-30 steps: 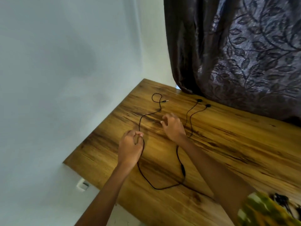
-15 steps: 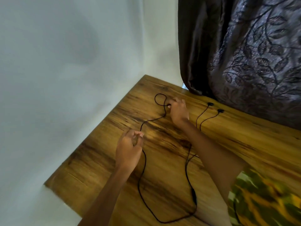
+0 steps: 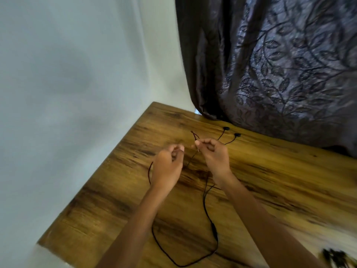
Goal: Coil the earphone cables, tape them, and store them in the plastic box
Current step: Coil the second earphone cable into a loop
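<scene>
Right hand (image 3: 214, 157) drawn back, pinching cable (image 3: 207, 209); blurred plug end (image 3: 193, 134) seemingly points away.

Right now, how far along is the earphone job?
Nothing finished: no complete coil shows. In hand: right hand pinches the earphone cable near its plug end, left hand grips it further along. Left: most cable and both earbuds lie loose on the wooden table; coiling, taping, boxing all remain. No tape or plastic box in view.

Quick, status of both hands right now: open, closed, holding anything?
Left hand: fingers curled, holding the earphone cable.
Right hand: pinching the same cable near its plug end.
</scene>
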{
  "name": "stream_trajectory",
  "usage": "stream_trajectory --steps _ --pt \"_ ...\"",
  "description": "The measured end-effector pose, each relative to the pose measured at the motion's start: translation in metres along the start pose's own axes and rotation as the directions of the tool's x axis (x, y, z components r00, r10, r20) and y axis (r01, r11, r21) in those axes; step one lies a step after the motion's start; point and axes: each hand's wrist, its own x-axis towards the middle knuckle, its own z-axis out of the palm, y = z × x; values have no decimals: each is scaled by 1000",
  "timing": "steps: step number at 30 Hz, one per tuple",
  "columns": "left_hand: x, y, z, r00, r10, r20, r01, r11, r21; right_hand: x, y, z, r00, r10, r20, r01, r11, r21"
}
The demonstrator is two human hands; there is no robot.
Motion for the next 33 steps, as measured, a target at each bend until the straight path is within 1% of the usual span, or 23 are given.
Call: stream_trajectory --steps 2,5,8,10,12,15,16,19,20,22,24,26,28,30,33 --pt "-1 23 9 998 16 68 -14 1000 -18 -20 -14 -15 999 -24 -26 25 999 28" --pt "-7 58 23 990 45 131 -26 990 -141 -43 -34 -41 994 -99 -51 101 994 46" --pt "-17 90 34 973 108 203 -55 966 -251 -59 -52 -68 971 -224 -87 224 975 -13" --pt "-26 109 41 966 155 206 -86 947 -310 -70 -63 -89 950 -290 -116 284 956 -68" --pt "-35 126 46 962 173 212 -87 927 -365 -79 -71 -108 917 -358 -173 337 931 -139" --pt "-52 151 53 931 209 299 -67 904 -423 -91 -77 -139 824 -468 -318 403 880 -251" --pt "-57 158 56 914 228 335 -67 900 -431 -93 -79 -148 813 -474 -338 407 878 -254" --pt "-72 182 62 858 285 427 -84 898 -431 -101 -88 -172 852 -422 -311 416 905 -88" --pt "-76 191 64 835 295 465 -71 895 -441 -104 -91 -182 844 -432 -318 430 899 -81" --pt "-83 207 68 761 297 577 -11 895 -447 -110 -96 -202 804 -479 -353 455 877 -154" --pt "-92 222 72 633 295 716 26 916 -401 -115 -100 -224 758 -504 -415 443 864 -239" --pt "-101 237 79 510 290 810 29 935 -353 -120 -109 -246 720 -523 -455 429 852 -301" --pt "-107 251 88 446 297 844 42 935 -351 -127 -121 -264 687 -553 -471 420 831 -364" --pt "-114 266 97 401 334 853 73 917 -393 -135 -132 -282 657 -578 -485 399 812 -427" --pt "-122 289 108 360 421 833 170 848 -502 -141 -142 -307 642 -581 -500 361 804 -472"
